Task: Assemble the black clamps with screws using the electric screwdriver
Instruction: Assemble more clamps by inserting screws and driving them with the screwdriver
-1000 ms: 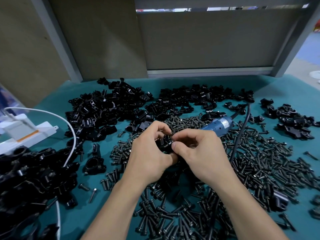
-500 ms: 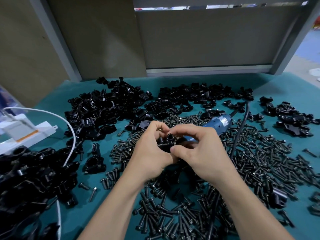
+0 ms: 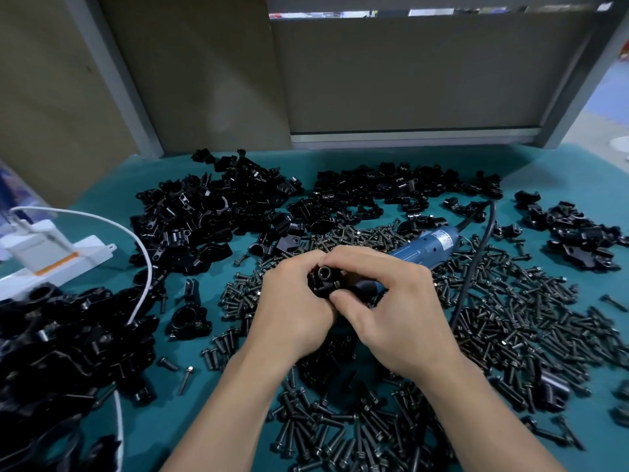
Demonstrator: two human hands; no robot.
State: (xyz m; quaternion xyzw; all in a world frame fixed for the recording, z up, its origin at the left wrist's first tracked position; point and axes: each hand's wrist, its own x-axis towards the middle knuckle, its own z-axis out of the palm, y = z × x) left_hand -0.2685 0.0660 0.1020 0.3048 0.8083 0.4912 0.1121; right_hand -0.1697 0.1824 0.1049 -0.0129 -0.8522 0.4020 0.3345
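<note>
A small black clamp (image 3: 323,279) sits between both hands at the centre of the teal table. My left hand (image 3: 292,311) curls its fingers round the clamp's left side. My right hand (image 3: 384,308) pinches the clamp from the right with thumb and fingertips. The clamp's round bore faces up toward the camera. The blue electric screwdriver (image 3: 429,248) lies on the screws just behind my right hand, its black cable (image 3: 476,253) trailing back and right. Loose black screws (image 3: 510,318) cover the table around and under my hands.
Heaps of black clamp parts lie at the back left (image 3: 204,219), back centre (image 3: 391,192), right (image 3: 578,233) and near left (image 3: 61,342). A white power strip (image 3: 51,264) with a white cable sits at the left edge. One assembled clamp (image 3: 187,318) lies alone left of my hands.
Both hands have turned the clamp slightly, so its round bore now faces up. The view has shifted a little; the hands stay together in the same spot.
</note>
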